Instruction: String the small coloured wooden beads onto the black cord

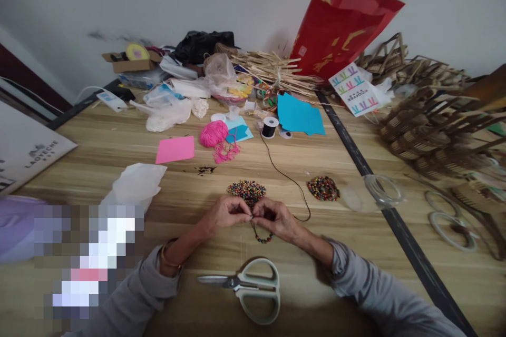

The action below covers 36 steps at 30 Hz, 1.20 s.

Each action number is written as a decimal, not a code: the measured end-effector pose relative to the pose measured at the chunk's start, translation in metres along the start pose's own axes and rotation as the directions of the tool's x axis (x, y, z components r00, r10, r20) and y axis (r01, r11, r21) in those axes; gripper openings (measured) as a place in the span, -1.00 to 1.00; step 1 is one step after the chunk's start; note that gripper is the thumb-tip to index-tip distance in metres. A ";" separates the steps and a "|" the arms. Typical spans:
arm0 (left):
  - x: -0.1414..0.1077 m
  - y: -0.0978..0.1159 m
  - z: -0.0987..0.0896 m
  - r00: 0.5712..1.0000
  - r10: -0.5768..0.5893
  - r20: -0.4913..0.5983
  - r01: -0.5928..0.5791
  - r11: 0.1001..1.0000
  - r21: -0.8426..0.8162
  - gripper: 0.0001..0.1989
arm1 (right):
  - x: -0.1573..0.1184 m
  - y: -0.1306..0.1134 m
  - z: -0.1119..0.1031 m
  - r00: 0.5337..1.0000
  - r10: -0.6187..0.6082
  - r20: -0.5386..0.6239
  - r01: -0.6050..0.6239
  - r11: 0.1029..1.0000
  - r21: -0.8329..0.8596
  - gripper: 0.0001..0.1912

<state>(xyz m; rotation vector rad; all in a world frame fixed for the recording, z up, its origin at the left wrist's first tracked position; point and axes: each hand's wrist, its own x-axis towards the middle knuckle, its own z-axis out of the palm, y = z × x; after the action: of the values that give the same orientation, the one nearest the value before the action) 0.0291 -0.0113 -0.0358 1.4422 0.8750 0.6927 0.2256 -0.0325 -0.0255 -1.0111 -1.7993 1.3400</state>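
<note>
My left hand and my right hand meet fingertip to fingertip, each pinching the black cord. A short strand of colourful beads hangs on the cord below my fingers. Just beyond the hands lies a loose pile of small multicoloured beads. The black cord runs in a curve over the table from a spool to the area beside my right hand. Scissors with pale handles lie nearer to me, blades pointing left.
Beaded loops lie right of the pile. Pink yarn, a pink card and blue sheets are farther back. A red bag stands behind; woven baskets crowd the right. White paper is at left.
</note>
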 end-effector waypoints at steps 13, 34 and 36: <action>-0.003 0.019 0.002 1.000 -0.007 0.026 0.005 0.996 0.086 -0.86 | -0.001 0.000 -0.002 0.993 -0.112 0.030 0.114 0.991 -0.068 -0.83; -0.007 0.024 -0.002 0.998 0.041 0.057 -0.041 0.999 0.009 -0.81 | -0.007 0.001 0.004 1.000 -0.004 0.023 0.003 0.998 0.068 -0.75; -0.007 0.023 -0.001 0.997 0.046 0.056 -0.047 0.999 0.022 -0.82 | -0.007 0.001 0.005 1.000 0.009 0.017 -0.011 0.997 0.082 -0.76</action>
<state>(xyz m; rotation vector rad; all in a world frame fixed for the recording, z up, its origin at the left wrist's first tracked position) 0.0276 -0.0156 -0.0120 1.4999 0.8109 0.6758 0.2246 -0.0407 -0.0284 -0.9688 -1.7392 1.4204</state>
